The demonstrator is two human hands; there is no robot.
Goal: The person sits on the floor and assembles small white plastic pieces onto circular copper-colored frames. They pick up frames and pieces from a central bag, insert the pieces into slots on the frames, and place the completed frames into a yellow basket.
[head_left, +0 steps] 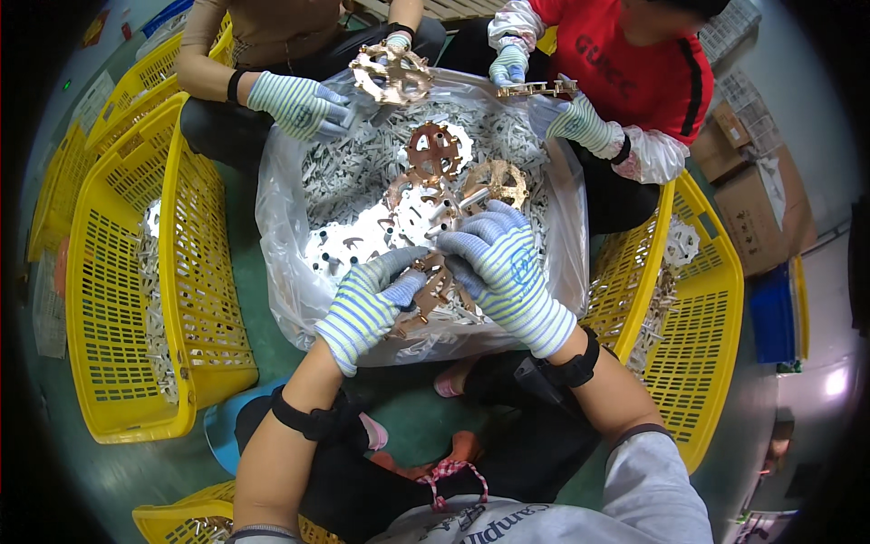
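Evidently stood partway through; saw at left a yellow basket [213,290], already holding pale strips [156,317]; found a plastic-lined container [281,218] near it, with white plates [372,231] inside, apparently not yet taken up; had left hand [361,304] closed around an edge of a copper-coloured part [426,306], low over the container's near side; saw a round copper piece [435,152] and a golden disc [503,181] lying farther off, seemingly also left over; had right hand [512,267] curled over the part's other side; could not tell pinch from light touch, with fingertips partly hidden; noted a right-hand basket [634,254] close to the container's right edge; judged moving room tighter at the far side, between one co-worker's glove [294,104] and another co-worker's glove [580,122], and easier toward the near rim.
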